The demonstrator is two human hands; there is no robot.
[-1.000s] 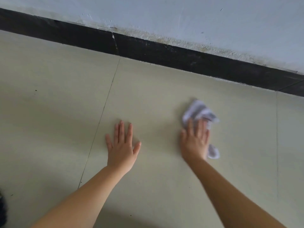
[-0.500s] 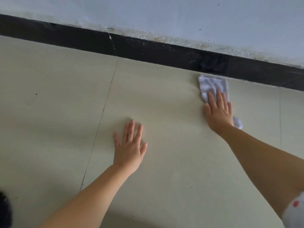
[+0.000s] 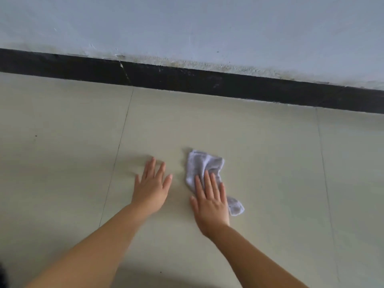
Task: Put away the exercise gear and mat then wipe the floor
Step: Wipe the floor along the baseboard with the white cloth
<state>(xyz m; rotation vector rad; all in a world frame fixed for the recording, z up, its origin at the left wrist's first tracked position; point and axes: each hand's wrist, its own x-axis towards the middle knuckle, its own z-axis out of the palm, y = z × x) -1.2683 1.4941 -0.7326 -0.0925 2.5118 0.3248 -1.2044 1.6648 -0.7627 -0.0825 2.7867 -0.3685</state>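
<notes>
From the head view I look down at a pale tiled floor [image 3: 259, 163] that runs up to a black skirting strip [image 3: 207, 82] at the foot of a whitish wall [image 3: 207, 23]. The paint just above the strip looks rough and stained.

My left hand [image 3: 152, 190] lies flat on the floor, palm down, fingers straight and a little spread, with nothing in it. A thin tile joint [image 3: 119, 146] runs just to its left, from the skirting toward the bottom of the frame.

My right hand [image 3: 211, 202] presses a crumpled white cloth [image 3: 204, 165] onto the floor. Its fingers are straight and lie side by side on top of the cloth rather than curling round it, the thumb out to the left on the tile. Most of the cloth bunches ahead of the fingertips; a smaller tail pokes out from under the right edge of the palm. The cloth sits just beside the left hand, on the same tile, well short of the skirting strip.

Both forearms reach in bare from the bottom edge. A second tile joint [image 3: 324, 173] runs well to the right of the right hand. A small dark speck [image 3: 36, 135] sits on the floor at far left.
</notes>
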